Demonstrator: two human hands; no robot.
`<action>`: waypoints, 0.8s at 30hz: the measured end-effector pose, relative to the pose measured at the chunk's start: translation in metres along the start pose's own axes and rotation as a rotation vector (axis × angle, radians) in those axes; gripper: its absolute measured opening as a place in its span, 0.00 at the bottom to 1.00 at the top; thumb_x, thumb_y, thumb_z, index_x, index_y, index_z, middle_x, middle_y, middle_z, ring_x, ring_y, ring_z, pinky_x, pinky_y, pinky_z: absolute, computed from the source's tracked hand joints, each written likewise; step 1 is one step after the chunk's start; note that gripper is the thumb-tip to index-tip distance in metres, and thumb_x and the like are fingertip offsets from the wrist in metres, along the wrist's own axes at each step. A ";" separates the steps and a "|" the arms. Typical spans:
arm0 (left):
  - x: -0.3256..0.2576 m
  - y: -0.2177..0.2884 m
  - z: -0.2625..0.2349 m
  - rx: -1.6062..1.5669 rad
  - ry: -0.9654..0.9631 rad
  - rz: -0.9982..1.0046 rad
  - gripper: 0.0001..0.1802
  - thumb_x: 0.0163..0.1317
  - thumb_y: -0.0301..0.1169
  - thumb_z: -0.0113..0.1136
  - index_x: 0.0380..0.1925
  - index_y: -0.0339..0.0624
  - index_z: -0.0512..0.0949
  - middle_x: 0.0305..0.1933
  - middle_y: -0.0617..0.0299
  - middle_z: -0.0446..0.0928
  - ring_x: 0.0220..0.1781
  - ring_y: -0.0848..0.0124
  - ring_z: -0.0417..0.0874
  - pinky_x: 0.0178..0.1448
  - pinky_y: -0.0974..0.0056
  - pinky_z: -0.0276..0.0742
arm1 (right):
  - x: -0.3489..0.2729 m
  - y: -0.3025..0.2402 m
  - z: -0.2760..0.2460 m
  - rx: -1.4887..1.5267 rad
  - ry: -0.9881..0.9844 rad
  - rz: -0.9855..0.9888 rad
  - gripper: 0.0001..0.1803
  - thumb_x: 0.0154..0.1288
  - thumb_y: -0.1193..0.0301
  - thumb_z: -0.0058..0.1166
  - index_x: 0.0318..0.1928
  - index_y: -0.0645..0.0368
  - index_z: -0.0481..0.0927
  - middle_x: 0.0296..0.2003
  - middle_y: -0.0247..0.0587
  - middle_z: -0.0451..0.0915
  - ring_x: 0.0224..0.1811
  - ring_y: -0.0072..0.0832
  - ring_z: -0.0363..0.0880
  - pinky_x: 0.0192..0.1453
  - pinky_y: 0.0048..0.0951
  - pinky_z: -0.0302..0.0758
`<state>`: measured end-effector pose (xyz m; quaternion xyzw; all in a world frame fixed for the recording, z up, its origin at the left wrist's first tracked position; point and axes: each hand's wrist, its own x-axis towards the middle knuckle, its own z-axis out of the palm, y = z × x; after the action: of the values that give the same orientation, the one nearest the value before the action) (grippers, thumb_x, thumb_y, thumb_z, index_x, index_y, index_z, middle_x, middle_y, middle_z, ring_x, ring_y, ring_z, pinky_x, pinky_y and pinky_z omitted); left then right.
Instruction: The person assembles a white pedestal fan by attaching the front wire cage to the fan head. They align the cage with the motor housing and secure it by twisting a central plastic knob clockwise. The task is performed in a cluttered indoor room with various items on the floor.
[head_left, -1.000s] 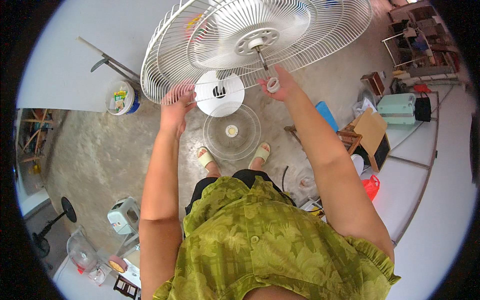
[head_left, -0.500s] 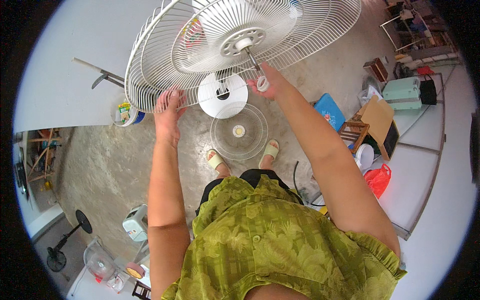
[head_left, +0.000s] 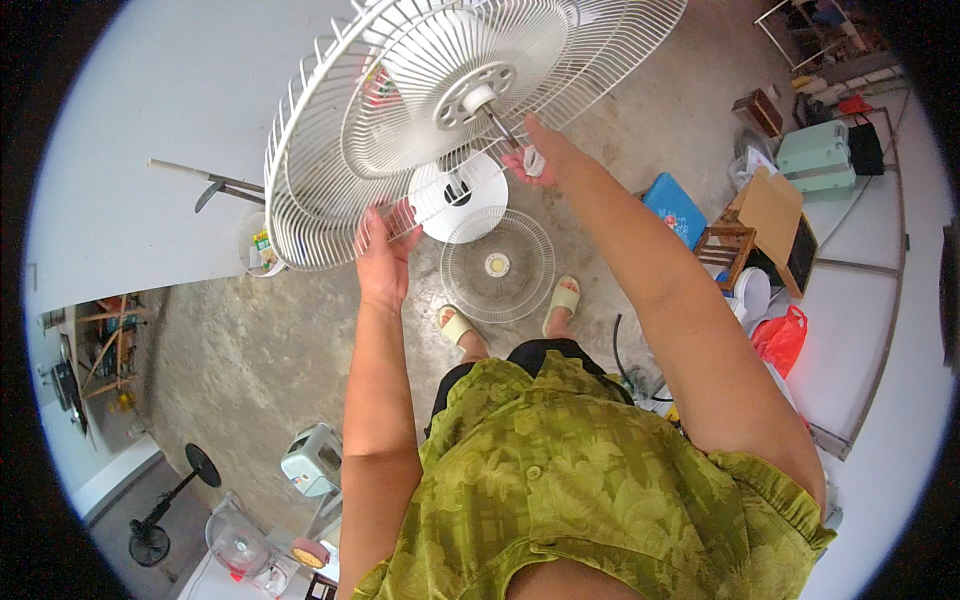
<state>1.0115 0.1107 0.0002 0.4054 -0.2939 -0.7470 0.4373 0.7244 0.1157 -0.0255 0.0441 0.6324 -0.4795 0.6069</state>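
Head view

1. Left hand [head_left: 383,262], one: partly curled, fingers at the near lower rim of the large grille, holding it.
2. Right hand [head_left: 552,160], one: fingers closed on a white ring [head_left: 533,161]; hand just beside the free end of the metal shaft.
3. Large grille [head_left: 410,140], white wire, round, one: across the upper part of the view, tilted, in front of the person and above floor level; top edge cut off.
4. Hub plate [head_left: 455,108], white, with round holes: in the grille's middle.
5. Metal shaft [head_left: 500,126], one: projecting from the hub plate toward the right hand.
6. Round base [head_left: 487,197], white, dark-centred: below the large grille, partly seen through its wires.
7. Second grille [head_left: 497,265], wire, round, pale centre: flat on the concrete floor [head_left: 260,360], between the round base and the feet.
8. Slippers [head_left: 456,326], pale, one pair: worn, near the second grille.
9. Right side: blue flat item [head_left: 674,208], cardboard [head_left: 772,215], green case [head_left: 818,155], red bag [head_left: 782,338].
10. Left side: pale stool [head_left: 312,460]; bucket [head_left: 265,258], partly hidden behind the large grille.
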 end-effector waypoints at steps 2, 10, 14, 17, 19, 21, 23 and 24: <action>0.002 0.001 0.000 -0.005 -0.001 0.067 0.20 0.68 0.43 0.45 0.50 0.39 0.67 0.46 0.53 0.75 0.46 0.65 0.77 0.46 0.61 0.77 | -0.005 0.000 0.001 0.033 -0.055 0.050 0.36 0.64 0.43 0.39 0.49 0.70 0.65 0.34 0.53 0.78 0.32 0.37 0.79 0.30 0.34 0.78; 0.003 0.008 0.005 0.090 0.085 0.163 0.20 0.67 0.43 0.47 0.51 0.40 0.69 0.44 0.56 0.76 0.45 0.67 0.78 0.42 0.63 0.77 | -0.045 0.024 -0.023 0.514 -0.445 -0.037 0.28 0.64 0.56 0.46 0.51 0.71 0.65 0.40 0.56 0.74 0.38 0.38 0.75 0.41 0.34 0.75; 0.009 0.009 0.002 0.097 0.124 0.147 0.21 0.66 0.44 0.49 0.50 0.40 0.69 0.44 0.56 0.76 0.45 0.66 0.78 0.40 0.62 0.77 | -0.089 0.031 -0.034 0.612 -0.596 -0.131 0.27 0.57 0.62 0.51 0.51 0.71 0.67 0.42 0.54 0.72 0.43 0.37 0.73 0.45 0.32 0.74; 0.012 0.010 0.000 0.114 0.137 0.146 0.21 0.65 0.44 0.49 0.50 0.41 0.70 0.44 0.56 0.76 0.45 0.66 0.79 0.39 0.62 0.77 | -0.121 0.027 -0.035 0.678 -0.621 -0.203 0.23 0.59 0.65 0.48 0.50 0.71 0.68 0.44 0.57 0.72 0.43 0.38 0.73 0.46 0.33 0.74; 0.013 0.012 0.001 0.108 0.136 0.146 0.21 0.65 0.45 0.50 0.50 0.41 0.70 0.44 0.56 0.76 0.44 0.66 0.79 0.38 0.62 0.77 | -0.139 0.022 -0.030 0.700 -0.555 -0.232 0.22 0.63 0.64 0.46 0.49 0.72 0.69 0.46 0.58 0.72 0.41 0.38 0.73 0.46 0.32 0.73; 0.013 0.014 0.003 0.126 0.142 0.148 0.23 0.64 0.46 0.50 0.51 0.41 0.69 0.45 0.55 0.76 0.45 0.65 0.78 0.39 0.60 0.77 | -0.150 0.021 -0.030 0.679 -0.529 -0.219 0.23 0.66 0.61 0.43 0.50 0.70 0.69 0.46 0.58 0.73 0.39 0.35 0.75 0.43 0.28 0.75; 0.015 0.014 0.000 0.161 0.128 0.160 0.25 0.64 0.49 0.49 0.51 0.41 0.68 0.47 0.52 0.74 0.47 0.62 0.77 0.41 0.58 0.77 | -0.145 0.024 -0.039 0.635 -0.656 -0.190 0.24 0.68 0.57 0.42 0.51 0.67 0.70 0.46 0.57 0.74 0.37 0.32 0.76 0.39 0.25 0.76; 0.016 0.013 0.000 0.151 0.130 0.157 0.24 0.64 0.48 0.49 0.51 0.41 0.68 0.47 0.52 0.74 0.47 0.62 0.77 0.41 0.58 0.77 | -0.128 0.030 -0.055 0.599 -0.794 -0.166 0.25 0.68 0.54 0.41 0.51 0.65 0.70 0.45 0.56 0.75 0.36 0.31 0.77 0.37 0.23 0.76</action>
<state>1.0126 0.0904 0.0052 0.4605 -0.3511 -0.6583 0.4809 0.7372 0.2350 0.0504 -0.0198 0.1888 -0.6663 0.7211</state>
